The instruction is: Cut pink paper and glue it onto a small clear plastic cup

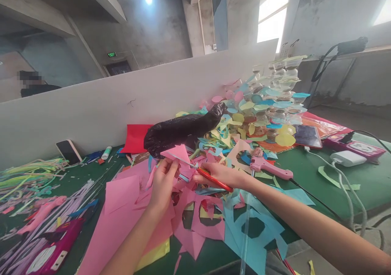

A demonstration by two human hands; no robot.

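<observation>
My left hand [165,179] pinches a small piece of pink paper [180,152] between thumb and fingers. From the right, my right hand [215,175] grips red-handled scissors [215,179], and their blades lie against the pink paper. Whether the blades are parted is hard to make out. Beneath both hands spread paper scraps, among them pink sheets with round holes [197,226] and a blue sheet with cut-outs [262,214]. A larger stack of pink paper [122,226] lies under my left forearm.
Behind my hands lies a black plastic bag [183,130]. Clear cups with coloured paper discs [279,104] pile up at the back right. A pink glue gun [271,167] trails its cord. Pipe cleaners [76,201] and a phone [69,151] are left; a charger [348,158] is right.
</observation>
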